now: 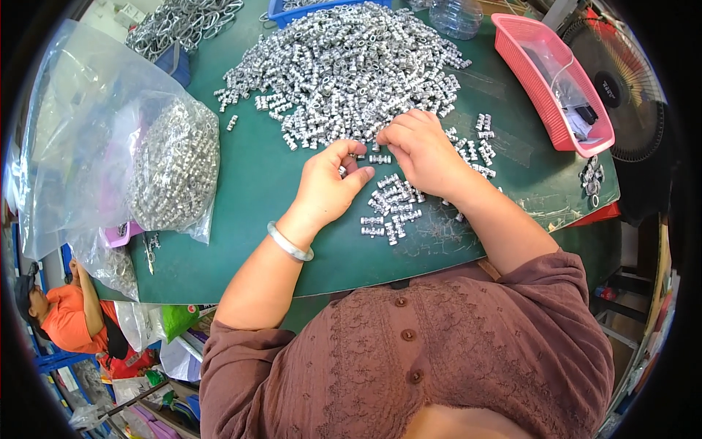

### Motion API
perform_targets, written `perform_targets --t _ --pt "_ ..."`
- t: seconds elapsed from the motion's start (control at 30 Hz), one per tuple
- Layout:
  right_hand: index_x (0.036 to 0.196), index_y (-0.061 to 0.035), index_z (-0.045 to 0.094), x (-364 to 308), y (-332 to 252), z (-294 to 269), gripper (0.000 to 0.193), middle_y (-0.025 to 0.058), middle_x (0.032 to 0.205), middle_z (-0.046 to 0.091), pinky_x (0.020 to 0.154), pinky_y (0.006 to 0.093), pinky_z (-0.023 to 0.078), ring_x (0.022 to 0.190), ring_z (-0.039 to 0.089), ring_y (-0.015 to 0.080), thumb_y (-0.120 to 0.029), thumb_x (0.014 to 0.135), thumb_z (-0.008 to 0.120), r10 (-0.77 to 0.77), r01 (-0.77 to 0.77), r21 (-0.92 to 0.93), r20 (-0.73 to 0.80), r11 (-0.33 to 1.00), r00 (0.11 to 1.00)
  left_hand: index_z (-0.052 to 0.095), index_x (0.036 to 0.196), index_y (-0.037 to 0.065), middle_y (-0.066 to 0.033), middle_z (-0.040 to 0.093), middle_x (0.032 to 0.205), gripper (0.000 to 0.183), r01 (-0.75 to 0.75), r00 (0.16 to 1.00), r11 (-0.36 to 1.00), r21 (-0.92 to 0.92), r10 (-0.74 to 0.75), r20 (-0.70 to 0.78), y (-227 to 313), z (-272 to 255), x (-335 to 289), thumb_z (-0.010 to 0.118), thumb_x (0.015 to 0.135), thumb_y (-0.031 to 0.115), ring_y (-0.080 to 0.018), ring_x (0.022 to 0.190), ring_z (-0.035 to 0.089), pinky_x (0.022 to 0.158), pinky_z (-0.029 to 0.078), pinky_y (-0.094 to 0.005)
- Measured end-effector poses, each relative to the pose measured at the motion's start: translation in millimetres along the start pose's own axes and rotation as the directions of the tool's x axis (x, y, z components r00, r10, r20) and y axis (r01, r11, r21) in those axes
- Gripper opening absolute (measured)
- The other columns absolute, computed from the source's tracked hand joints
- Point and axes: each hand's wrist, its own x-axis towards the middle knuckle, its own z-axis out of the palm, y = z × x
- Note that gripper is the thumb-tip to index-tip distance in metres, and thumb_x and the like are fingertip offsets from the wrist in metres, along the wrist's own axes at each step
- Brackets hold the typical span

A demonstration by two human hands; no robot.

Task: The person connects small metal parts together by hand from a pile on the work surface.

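A large heap of small silvery metal fittings (pixel 351 66) covers the far middle of the green table. My left hand (pixel 325 183), with a pale bangle (pixel 289 243) on its wrist, curls its fingers around small metal fittings (pixel 342 171), mostly hidden by the palm. At the near edge of the heap, my right hand (pixel 424 150) has thumb and forefinger pinched together; what lies between them is hidden. One joined metal piece (pixel 379 159) rests on the table between the hands. Nearer me lies a loose group of similar joined pieces (pixel 395 201), with several more beside my right forearm.
At the left stands a clear plastic bag (pixel 175 161) full of small metal parts. A pink basket (pixel 537 88) sits at the right, next to a black fan (pixel 614 88). Metal rings (pixel 186 25) lie far left. Another person (pixel 69 318) in orange is beyond the table's left side.
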Motion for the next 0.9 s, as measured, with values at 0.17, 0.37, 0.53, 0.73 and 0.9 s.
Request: perform_targets --t 0.17,0.37,0.53,0.73,0.9 --pt "0.077 -0.007 0.058 -0.6 -10.6 -8.0 0.012 0.0038 0.082 0.051 0.078 0.0354 0.032 0.085 0.046 0.0233 -0.007 0.065 0.062 0.039 -0.032 -0.104 0.073 0.994 0.997 0.059 0.09 0.003 -0.0005 0.05 0.061 0.022 -0.164 0.982 0.932 0.322 0.184 -0.034 -1.7 5.5 1.4 0.066 0.069 0.005 -0.0072 0.054 0.043 0.051 0.038 -0.0223" --pt "0.073 -0.0074 0.06 -4.0 -8.0 -6.4 0.011 0.0023 0.083 0.049 0.08 0.0358 0.031 0.086 0.044 0.0222 -0.008 0.063 0.064 0.093 -0.077 -0.128 0.13 0.989 0.987 0.06 0.089 0.002 -0.0038 0.053 0.063 0.02 -0.198 0.972 0.893 0.403 0.232 -0.035 -3.3 8.0 0.7 0.065 0.07 0.006 -0.0105 0.053 0.045 0.052 0.04 -0.0237" --pt "0.072 -0.0082 0.057 -3.6 -7.5 -5.9 0.01 0.0017 0.082 0.05 0.08 0.0354 0.031 0.085 0.045 0.0218 -0.007 0.064 0.063 0.037 -0.035 -0.027 0.086 0.999 0.996 0.06 0.087 0.002 -0.0056 0.054 0.064 0.019 -0.224 0.965 0.882 0.415 0.259 -0.029 -1.3 7.3 -0.1 0.065 0.07 0.007 -0.0123 0.053 0.047 0.052 0.04 -0.0249" --pt "0.073 -0.0089 0.056 -2.8 -8.3 -6.4 0.009 0.001 0.081 0.051 0.08 0.0345 0.031 0.084 0.046 0.0211 -0.005 0.066 0.061 0.025 -0.026 0.009 0.103 1.0 0.994 0.059 0.083 0.002 -0.0082 0.056 0.068 0.016 -0.185 0.979 0.905 0.382 0.205 -0.013 -2.2 4.6 -0.4 0.064 0.07 0.009 -0.0162 0.056 0.051 0.054 0.042 -0.0271" --pt "0.074 -0.0077 0.055 -1.0 -9.4 -7.9 0.009 0.003 0.077 0.053 0.078 0.0344 0.032 0.081 0.048 0.0229 -0.004 0.067 0.061 0.007 -0.014 0.073 0.098 0.997 0.995 0.059 0.081 0.002 -0.0067 0.056 0.068 0.014 -0.174 0.982 0.953 0.246 0.186 -0.025 -4.6 0.7 -0.2 0.064 0.071 0.01 -0.0142 0.057 0.053 0.055 0.043 -0.0261"
